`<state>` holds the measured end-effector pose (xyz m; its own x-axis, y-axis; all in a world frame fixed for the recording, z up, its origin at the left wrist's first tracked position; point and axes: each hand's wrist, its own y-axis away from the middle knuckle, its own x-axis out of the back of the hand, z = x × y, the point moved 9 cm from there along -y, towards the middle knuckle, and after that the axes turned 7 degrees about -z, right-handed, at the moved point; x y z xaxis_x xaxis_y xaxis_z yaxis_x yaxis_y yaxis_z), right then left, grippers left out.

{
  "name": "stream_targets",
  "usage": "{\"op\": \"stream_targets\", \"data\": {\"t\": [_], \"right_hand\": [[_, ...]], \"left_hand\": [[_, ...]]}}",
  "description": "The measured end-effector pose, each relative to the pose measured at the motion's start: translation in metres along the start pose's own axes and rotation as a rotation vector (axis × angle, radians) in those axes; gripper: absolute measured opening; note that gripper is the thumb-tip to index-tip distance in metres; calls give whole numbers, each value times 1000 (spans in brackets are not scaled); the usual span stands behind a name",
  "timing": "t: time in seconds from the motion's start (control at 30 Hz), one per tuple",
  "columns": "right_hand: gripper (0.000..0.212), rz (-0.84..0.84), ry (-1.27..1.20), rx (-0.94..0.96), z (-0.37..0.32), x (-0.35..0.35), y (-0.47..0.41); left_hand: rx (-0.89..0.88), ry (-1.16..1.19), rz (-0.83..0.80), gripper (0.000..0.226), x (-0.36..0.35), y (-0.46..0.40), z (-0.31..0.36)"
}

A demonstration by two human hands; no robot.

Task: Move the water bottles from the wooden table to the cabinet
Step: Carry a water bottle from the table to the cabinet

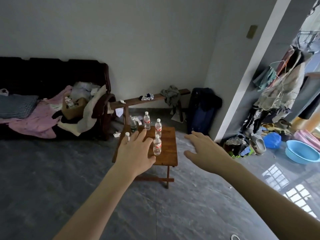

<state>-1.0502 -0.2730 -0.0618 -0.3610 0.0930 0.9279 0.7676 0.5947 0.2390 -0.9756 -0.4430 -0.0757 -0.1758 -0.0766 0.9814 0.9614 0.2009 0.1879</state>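
A small wooden folding table (168,146) stands on the grey floor ahead of me. Several clear water bottles with white caps stand on it: one near the front (157,145), one behind it (158,126), one at the back (147,120), a green-labelled one at the back left (133,125), and one (127,135) partly hidden behind my left hand. My left hand (134,150) reaches out in front of the table with fingers spread, holding nothing. My right hand (201,149) is stretched out to the right of the table, open and empty. No cabinet is in view.
A dark wooden sofa (52,75) piled with clothes stands at the left. A long wooden bench (149,99) runs along the back wall, with a dark suitcase (201,111) beside it. At the right are hanging clothes (280,87), shoes and a blue basin (302,151).
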Motion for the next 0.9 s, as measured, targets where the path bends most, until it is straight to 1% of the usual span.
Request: {"op": "stream_targets", "data": {"t": [0.2,0.33,0.57,0.67,0.9], "right_hand": [[63,-28,-25,5,10,-1,-68],[64,-55,-52,2,24,-2,-122],[64,-37,-97,14,54,26,-231],[62,-54,-106,14,69,34,-282],[59,-121,-163,41,84,17,-383]], "left_hand": [[25,-9,-21,64,-7,-56,-24],[23,-55,-45,66,-8,-104,-32],[22,-55,-60,63,9,-212,-41],[17,-36,-75,67,12,-263,-41],[42,44,-158,68,-20,-348,-69]]}}
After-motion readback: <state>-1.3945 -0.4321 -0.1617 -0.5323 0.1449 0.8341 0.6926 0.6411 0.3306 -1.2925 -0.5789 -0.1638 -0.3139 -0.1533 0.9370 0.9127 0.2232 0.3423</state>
